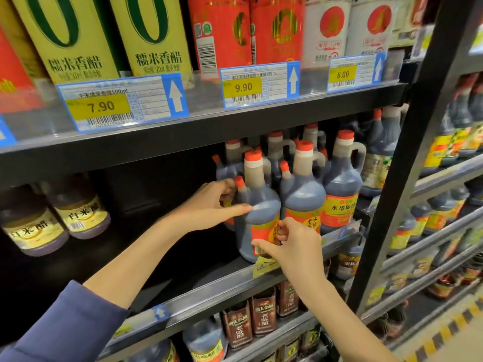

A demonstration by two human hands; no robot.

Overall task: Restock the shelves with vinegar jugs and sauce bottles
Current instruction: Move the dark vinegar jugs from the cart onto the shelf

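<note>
Mid shelf, front row.
Jug (257, 205) stands at the front edge of the mid shelf (209, 286), leftmost of three abreast, with more jugs (277, 147) behind. Left hand (209, 202) at its left shoulder, right hand (295, 244) low on its front. Two bottles (81, 215) well left; cartons (156, 35) above; lower bottles (262, 318) beneath.

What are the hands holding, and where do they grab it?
Both hold one dark vinegar jug. The left hand grips its shoulder beside the small side spout; the right hand grips its lower body at the red label.
</note>
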